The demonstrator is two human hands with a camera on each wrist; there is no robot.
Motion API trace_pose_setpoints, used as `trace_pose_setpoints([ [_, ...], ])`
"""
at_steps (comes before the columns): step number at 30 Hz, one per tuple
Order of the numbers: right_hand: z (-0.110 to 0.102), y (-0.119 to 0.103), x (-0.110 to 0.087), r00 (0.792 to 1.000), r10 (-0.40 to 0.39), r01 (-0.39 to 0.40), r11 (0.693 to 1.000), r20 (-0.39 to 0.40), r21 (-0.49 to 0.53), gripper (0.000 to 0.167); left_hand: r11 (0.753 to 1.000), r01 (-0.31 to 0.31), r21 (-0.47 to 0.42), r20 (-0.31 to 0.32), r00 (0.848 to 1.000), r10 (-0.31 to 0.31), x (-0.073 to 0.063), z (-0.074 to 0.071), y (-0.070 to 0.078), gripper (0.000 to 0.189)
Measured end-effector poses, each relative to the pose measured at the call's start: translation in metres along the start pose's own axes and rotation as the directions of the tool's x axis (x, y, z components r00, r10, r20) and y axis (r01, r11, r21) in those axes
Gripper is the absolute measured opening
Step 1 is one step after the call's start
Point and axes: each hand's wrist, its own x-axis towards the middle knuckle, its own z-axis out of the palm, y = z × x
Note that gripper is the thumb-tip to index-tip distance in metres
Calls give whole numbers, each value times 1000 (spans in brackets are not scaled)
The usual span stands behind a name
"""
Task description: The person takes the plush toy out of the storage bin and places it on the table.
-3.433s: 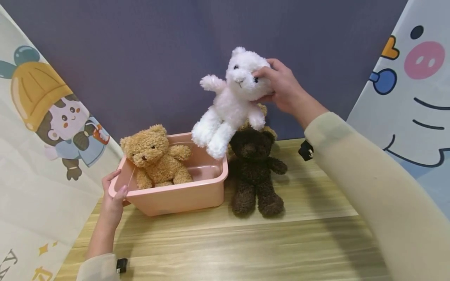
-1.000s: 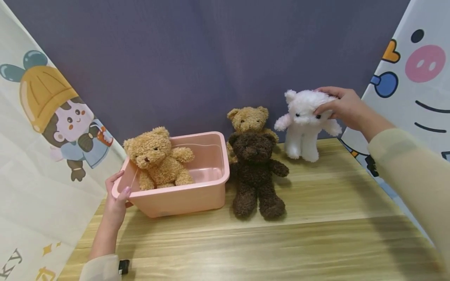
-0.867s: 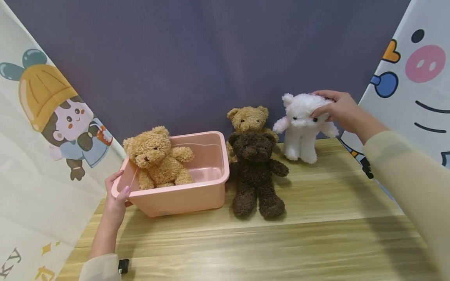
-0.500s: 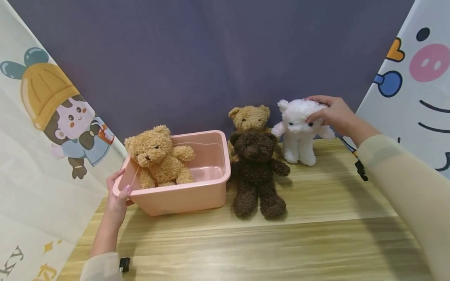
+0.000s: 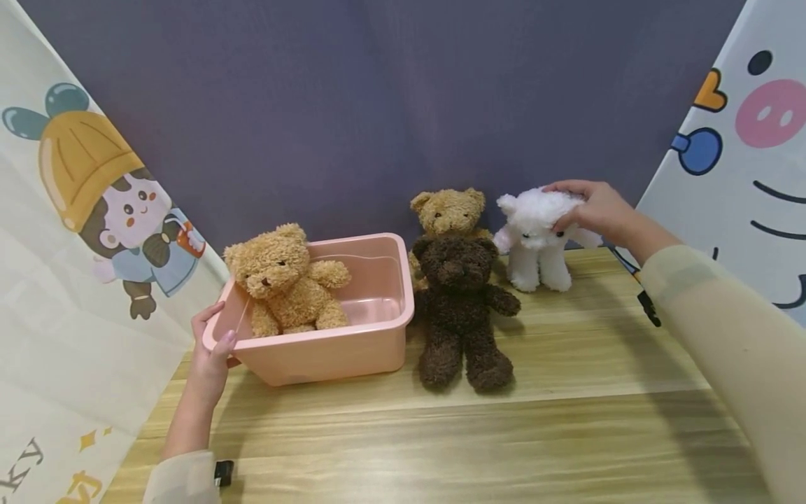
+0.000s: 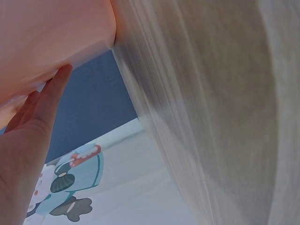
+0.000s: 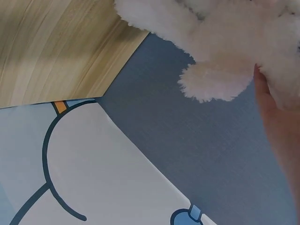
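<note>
Four plush toys in view; main risk IMO sits w/ the white plush at far right of the tabletop. Right hand pinches its head, thumb in front, fingers over the top. Big head, stubby legs, so it'd prob. topple if let go before its feet bear weight; can't tell if they do. Poss. knock-on: its left-side arm is just beside the far tan bear, so a sideways swing could bump that into the dark brown bear in front. Left hand grips the pink bin by its near-left rim; a hard tug might tip it & slide the leaning tan bear inside.

Materials: white plush = long fluffy pile, rounded limbs; dark brown bear = tight curly nap, v. dark, so detail's hard to read; both tan ones curly too. Pink bin looks like smooth semi-gloss plastic, approx. rect., rounded corners, walls tapering down. Tabletop = pale wood grain, poss. laminate; backdrop = matte blue-grey, prob. fabric.
</note>
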Motion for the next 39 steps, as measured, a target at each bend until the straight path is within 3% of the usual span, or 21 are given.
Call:
trace_pose_setpoints([
  [13,2,11,5,999,-1,3,998,33,-66,85,1000,-15,-25,-11,1000,15,0,-1,-2,56],
  [28,11,43,34,998,20,-16,998,62,-53,83,999,-9,-49,2,1000,9,3,1,-2,56],
  [33,20,49,43,998,-12,15,998,58,-64,83,998,-21,-51,18,1000,22,3,3,-1,56],
  [39,33,51,54,996,-93,89,979,-10,-181,78,998,-17,-62,-5,1000,17,2,1,-1,56],
])
